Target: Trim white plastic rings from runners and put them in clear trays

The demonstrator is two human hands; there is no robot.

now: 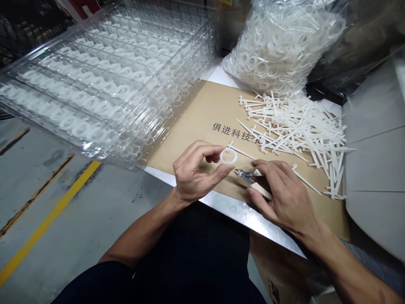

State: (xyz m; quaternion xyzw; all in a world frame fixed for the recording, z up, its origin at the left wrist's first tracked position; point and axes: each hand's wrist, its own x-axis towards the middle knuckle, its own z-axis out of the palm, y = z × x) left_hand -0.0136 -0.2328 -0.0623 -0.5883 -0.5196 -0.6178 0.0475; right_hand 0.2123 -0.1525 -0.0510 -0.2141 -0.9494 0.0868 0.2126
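Note:
Between the thumb and fingertips of my left hand (198,171) is a white plastic ring (228,162), held upright over the cardboard (186,122). My right hand (283,192) is wrapped round the pale handles of small side cutters (247,176). Their metal jaws are slightly parted and point toward the ring, a short way from it. Just behind the ring lies a thin white plastic stick (242,151). Another single stick (306,179) rests beyond my right hand. A heap of similar white sticks (300,122) spreads over the right part of the cardboard.
Stacked clear plastic trays (104,80) filled with white parts stand at the left. A clear bag (281,46) of white rings sits at the back. A pale grey panel (376,156) borders the right side. The table's metal edge (230,207) runs in front of me.

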